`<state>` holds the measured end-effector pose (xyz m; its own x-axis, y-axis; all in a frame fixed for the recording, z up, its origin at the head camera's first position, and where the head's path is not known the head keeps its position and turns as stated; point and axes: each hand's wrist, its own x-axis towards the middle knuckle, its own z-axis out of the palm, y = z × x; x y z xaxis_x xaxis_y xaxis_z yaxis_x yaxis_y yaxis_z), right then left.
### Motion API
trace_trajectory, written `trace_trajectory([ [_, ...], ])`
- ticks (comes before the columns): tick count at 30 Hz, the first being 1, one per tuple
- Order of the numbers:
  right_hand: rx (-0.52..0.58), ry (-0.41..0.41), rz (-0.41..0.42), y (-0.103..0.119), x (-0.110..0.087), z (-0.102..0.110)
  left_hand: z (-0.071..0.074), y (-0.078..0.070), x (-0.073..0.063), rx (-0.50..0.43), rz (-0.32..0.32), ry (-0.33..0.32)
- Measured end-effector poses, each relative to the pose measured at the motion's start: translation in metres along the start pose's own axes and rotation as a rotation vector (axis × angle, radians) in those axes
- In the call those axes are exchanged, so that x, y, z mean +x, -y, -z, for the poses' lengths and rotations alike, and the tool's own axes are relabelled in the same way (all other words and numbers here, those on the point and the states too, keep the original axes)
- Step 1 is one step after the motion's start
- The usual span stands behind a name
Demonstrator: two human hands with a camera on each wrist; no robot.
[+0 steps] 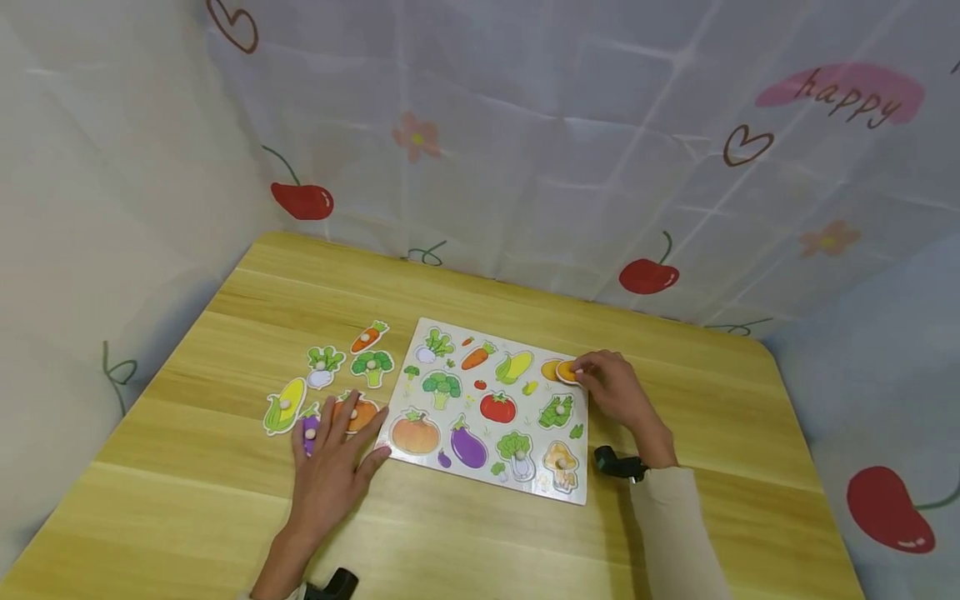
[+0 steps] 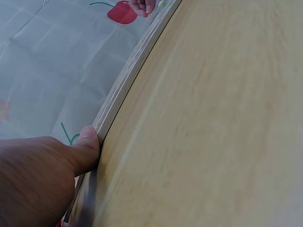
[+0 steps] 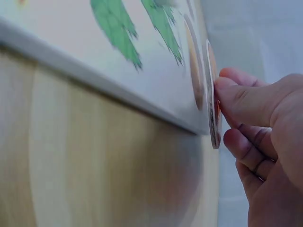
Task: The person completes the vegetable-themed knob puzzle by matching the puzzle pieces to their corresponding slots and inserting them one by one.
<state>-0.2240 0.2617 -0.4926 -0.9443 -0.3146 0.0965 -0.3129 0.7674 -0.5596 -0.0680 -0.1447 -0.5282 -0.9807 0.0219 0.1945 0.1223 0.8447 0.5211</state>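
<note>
My right hand (image 1: 617, 392) pinches an orange puzzle piece (image 1: 566, 372) over the far right corner of the wooden vegetable puzzle board (image 1: 528, 421). In the right wrist view, the thumb and fingers hold the piece (image 3: 212, 94) tilted on edge, just off the board's surface. My left hand (image 1: 330, 467) lies with fingers spread over the pumpkin piece (image 1: 365, 412) and the eggplant piece (image 1: 311, 429), partly hiding both. Its thumb (image 2: 87, 142) touches the board's near left edge. Asparagus (image 1: 557, 412), cabbage (image 1: 517, 458) and mushroom (image 1: 561, 467) pieces sit in their slots.
Left of the board lie loose carrot (image 1: 368, 337), broccoli (image 1: 372, 367), radish (image 1: 324, 368) and corn (image 1: 286, 406) pieces. A wooden table (image 1: 187, 467) bears everything. A printed curtain (image 1: 525, 192) hangs behind it. Black wrist cameras (image 1: 617, 462) sit on both wrists.
</note>
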Motion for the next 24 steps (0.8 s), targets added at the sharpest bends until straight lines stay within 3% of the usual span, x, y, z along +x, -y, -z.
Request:
trace_trajectory([
  [9,-0.012,0.001,0.012,0.01,0.007,-0.011,0.0,0.0,0.0,-0.004,0.007,0.009],
  [16,-0.039,0.041,-0.052,0.011,0.008,-0.014,-0.001,-0.001,-0.001,-0.003,0.008,0.012],
  [24,-0.033,0.042,-0.053,0.018,0.01,-0.018,0.0,0.0,0.0,-0.001,0.005,0.01],
])
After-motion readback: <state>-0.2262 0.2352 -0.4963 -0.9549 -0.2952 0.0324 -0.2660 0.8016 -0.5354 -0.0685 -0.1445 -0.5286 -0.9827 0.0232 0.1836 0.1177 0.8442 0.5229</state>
